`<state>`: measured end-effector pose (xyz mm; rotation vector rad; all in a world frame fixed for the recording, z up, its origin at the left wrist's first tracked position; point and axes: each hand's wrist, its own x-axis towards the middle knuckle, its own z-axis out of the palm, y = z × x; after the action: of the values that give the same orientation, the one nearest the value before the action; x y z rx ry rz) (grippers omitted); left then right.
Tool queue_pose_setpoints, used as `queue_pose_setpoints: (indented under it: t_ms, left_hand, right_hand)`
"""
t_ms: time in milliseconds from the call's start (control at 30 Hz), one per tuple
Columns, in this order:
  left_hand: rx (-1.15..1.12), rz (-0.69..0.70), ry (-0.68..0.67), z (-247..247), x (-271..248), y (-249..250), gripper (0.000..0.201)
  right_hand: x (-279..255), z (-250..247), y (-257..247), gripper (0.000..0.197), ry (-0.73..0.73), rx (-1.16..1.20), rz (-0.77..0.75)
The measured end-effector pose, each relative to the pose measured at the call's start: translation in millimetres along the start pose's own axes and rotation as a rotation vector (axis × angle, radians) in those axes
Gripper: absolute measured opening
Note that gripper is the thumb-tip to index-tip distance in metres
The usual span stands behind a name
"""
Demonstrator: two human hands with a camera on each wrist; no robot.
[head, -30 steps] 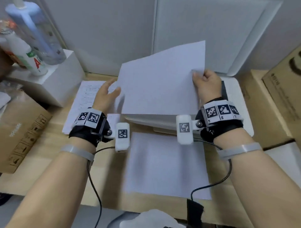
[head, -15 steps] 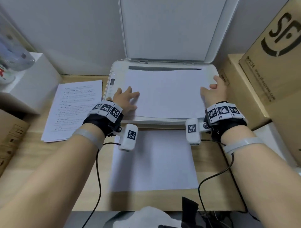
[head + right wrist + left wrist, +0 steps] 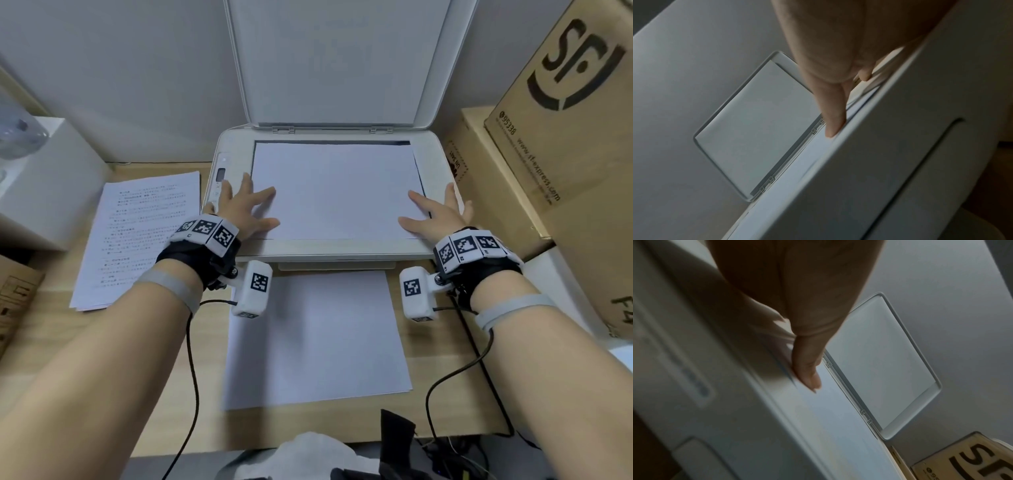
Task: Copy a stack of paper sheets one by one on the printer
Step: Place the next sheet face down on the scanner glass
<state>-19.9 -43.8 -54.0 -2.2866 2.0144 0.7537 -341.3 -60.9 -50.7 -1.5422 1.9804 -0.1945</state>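
sheet (image 3: 335,188) slid squarer on glass | left hand (image 3: 245,209), right hand (image 3: 435,214) flat, fingers spread | wrist views blurred

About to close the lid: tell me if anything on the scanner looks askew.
The sheet lies slightly crooked on the scanner bed: a dark strip of glass shows along its far edge and right side. Both hands, left and right, rest flat on its near corners.

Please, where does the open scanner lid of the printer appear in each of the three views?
Head: the scanner lid stands raised at top centre, behind the sheet on the glass.
Left wrist: right of centre, tilted, past the thumb.
Right wrist: left of centre, tilted, past the forefinger.
Shared landmark: the two hinges along the lid's lower edge.
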Motion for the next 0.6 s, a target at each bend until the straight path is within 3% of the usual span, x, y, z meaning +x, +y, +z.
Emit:
queue_pose_setpoints:
  t_ms: [600]
  left_hand:
    - [0.032, -0.015, -0.025, 1.7, -0.9, -12.7, 0.067]
  right_hand:
    - [4.4, 2.9, 2.8, 0.055, 0.0, -0.073, -0.01]
